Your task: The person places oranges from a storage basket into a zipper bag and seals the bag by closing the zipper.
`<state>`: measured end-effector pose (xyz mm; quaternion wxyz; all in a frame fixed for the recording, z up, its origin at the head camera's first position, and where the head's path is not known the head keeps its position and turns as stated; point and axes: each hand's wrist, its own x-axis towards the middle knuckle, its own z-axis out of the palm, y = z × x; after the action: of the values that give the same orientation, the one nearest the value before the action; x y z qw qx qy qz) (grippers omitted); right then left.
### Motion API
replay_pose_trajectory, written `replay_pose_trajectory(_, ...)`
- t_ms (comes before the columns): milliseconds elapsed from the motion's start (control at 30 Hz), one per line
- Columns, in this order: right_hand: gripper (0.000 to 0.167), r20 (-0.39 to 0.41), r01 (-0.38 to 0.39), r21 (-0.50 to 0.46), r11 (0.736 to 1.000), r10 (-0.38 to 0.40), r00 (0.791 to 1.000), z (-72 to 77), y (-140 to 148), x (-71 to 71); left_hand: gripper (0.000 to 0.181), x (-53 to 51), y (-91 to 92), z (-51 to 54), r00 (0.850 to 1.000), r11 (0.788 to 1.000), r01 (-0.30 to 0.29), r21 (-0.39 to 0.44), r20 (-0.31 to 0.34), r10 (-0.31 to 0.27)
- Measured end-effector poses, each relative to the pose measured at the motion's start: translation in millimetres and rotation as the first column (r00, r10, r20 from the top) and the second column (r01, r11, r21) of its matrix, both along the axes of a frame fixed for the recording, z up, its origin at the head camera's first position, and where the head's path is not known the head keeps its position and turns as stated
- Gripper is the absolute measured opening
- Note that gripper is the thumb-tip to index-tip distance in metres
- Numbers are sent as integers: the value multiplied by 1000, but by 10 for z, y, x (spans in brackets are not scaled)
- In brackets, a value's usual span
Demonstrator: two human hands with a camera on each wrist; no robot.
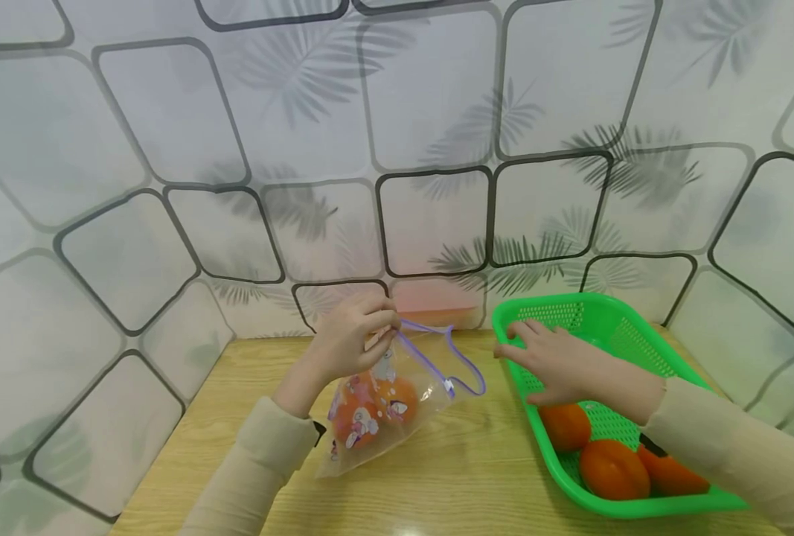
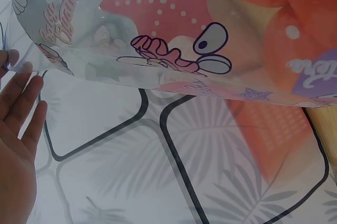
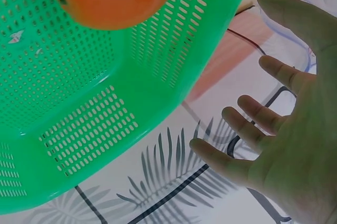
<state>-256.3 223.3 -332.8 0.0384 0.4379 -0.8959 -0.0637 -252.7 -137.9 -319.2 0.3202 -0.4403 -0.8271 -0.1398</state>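
Pinches with the left hand (image 1: 351, 336) the upper edge of a clear plastic bag (image 1: 397, 408), thumb and fingers drawn close together at its mouth. Down to the right from those fingertips, a purple zip strip (image 1: 426, 362), with a white slider (image 1: 448, 385) near its lower end and the mouth's opposite edge bowed outward in a loop. Below the left hand, tilted and printed with a pink starfish and other sea motifs, the body of the bag, with orange-red fruits (image 1: 406, 391) bunched inside, too overlapped to count. Well to the right of that grip, holds the right hand (image 1: 564, 365) with fingers spread wide and nothing in them, over the bag-facing side of a green basket (image 1: 604, 327). Below the right palm and wrist, inside that basket, three loose fruits (image 1: 614, 469) near one another, one partly covered by the forearm. Just behind each wrist, a pale sleeve (image 1: 256, 461). Under both hands, a wood-grain table (image 1: 477, 461); beyond them, a wall covering (image 1: 433, 223) patterned with rounded outlines and grey palm fronds.
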Motion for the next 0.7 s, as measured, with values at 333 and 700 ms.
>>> replay_pose_trajectory(333,80,42,21,-9,1000,-21,999,0,143,16,5,11,-14,-13,999,1000,-16,1,46,16)
replay_pose_trajectory(700,82,60,38,-12,999,-38,997,-1,240,9,6,-1,-12,-9,996,1000,-21,2,90,20)
